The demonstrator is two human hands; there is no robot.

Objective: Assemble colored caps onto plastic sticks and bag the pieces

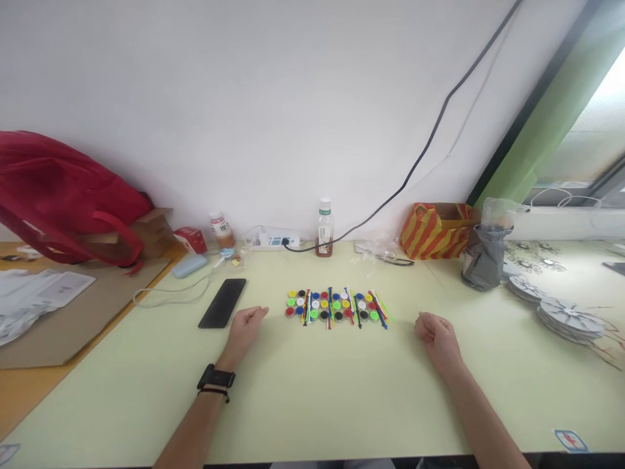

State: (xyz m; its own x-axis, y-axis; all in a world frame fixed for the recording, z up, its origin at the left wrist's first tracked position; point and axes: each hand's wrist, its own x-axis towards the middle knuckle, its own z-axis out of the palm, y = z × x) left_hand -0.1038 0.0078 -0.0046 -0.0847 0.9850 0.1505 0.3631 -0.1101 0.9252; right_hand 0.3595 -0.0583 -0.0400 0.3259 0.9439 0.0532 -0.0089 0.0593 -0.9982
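My left hand (247, 324) rests on the table as a loose fist, just right of a black phone (222, 303). My right hand (437, 335) is also curled into a fist on the tabletop, farther right. Nothing shows in either. Between them, apart from both, lie small round coloured discs (324, 304) in rows: red, blue, yellow, green, white and black. Thin coloured plastic sticks (330, 307) lie in bundles across the rows, with another bundle (378, 309) at the right end. The undersides of both fists are hidden.
Behind stand a bottle (325, 228), a second bottle (222, 231), a power strip (273, 240) and a striped bag (434, 231). A grey bag (484, 257) and stacked grey discs (571, 319) are at right. A red backpack (63, 189) sits left, above cardboard (97, 312).
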